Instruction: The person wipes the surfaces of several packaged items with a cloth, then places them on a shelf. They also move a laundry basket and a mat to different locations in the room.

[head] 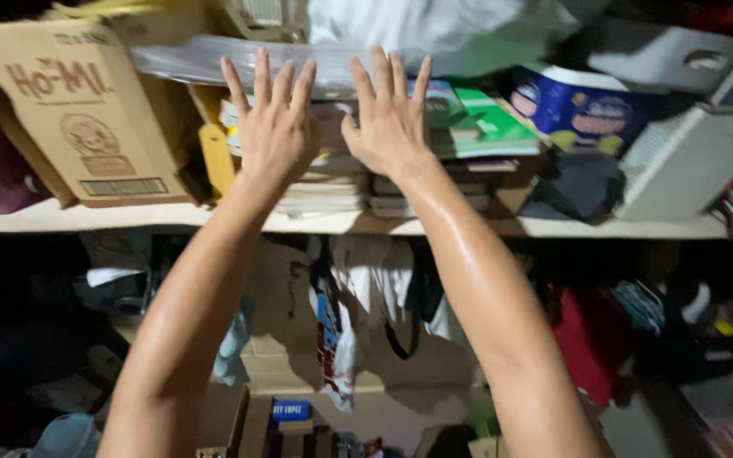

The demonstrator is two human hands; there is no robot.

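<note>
— Where are your hands?
— Your left hand point(275, 127) and right hand point(388, 123) are both spread flat, fingers wide, holding nothing, raised before the stack of books point(332, 182) on the shelf point(129, 219).
— What's nearby?
— A cardboard box point(78, 110) left, a green book point(489, 127) right.

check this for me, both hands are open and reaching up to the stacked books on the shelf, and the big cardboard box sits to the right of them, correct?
Not quite. In the head view the cardboard box sits to the left of the stacked books, not the right. The rest holds: the left hand and the right hand are both open, fingers spread, reaching up to the books on the shelf.
</note>
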